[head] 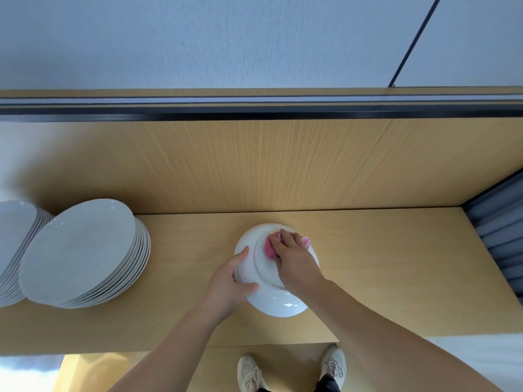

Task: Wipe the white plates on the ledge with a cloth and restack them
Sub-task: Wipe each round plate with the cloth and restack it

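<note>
Plate lies upside down on ledge; left hand curls round its rim, right hand presses pink cloth flat on base. Best: hold rim firm, wipe outward.

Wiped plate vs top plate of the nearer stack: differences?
The wiped plate is bottom up, foot ring showing; the stack's top plate faces up. The wiped plate is alone, gripped by the left hand, with the right hand pressing a pink cloth on it; the top plate sits untouched on its stack. Both are white and round.
</note>
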A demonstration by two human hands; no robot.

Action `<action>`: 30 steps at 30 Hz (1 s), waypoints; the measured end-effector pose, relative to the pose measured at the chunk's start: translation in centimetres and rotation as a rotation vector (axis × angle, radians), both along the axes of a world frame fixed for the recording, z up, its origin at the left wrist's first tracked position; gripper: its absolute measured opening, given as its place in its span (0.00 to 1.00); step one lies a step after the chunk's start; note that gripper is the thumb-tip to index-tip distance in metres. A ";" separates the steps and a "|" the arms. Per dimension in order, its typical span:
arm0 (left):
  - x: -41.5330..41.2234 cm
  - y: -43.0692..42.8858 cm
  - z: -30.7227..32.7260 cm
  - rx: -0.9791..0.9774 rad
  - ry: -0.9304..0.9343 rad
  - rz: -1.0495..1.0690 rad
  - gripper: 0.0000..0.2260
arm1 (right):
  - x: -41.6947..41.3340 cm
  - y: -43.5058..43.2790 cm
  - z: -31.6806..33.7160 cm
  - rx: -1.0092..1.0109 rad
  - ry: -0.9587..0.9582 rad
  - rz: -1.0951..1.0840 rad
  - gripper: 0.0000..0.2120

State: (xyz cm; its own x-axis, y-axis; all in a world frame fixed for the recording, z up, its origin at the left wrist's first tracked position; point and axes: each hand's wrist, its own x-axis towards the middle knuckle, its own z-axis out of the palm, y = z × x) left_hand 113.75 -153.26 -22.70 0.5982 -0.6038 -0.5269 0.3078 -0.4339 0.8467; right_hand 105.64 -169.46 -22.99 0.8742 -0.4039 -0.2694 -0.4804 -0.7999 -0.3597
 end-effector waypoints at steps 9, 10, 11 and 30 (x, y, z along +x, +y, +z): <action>0.0 0.1 0.3 0.024 0.011 0.005 0.34 | -3.1 0.7 0.0 0.155 -0.136 0.275 0.26; 0.0 0.1 0.3 0.022 0.015 0.007 0.34 | -4.0 0.6 0.2 0.148 -0.133 0.312 0.25; 0.1 0.2 0.4 0.021 0.018 0.010 0.34 | -4.9 0.3 0.3 0.141 -0.129 0.346 0.24; -0.9 -0.4 0.9 0.008 0.022 -0.012 0.34 | -2.8 -3.0 -1.0 -0.090 -0.272 0.313 0.18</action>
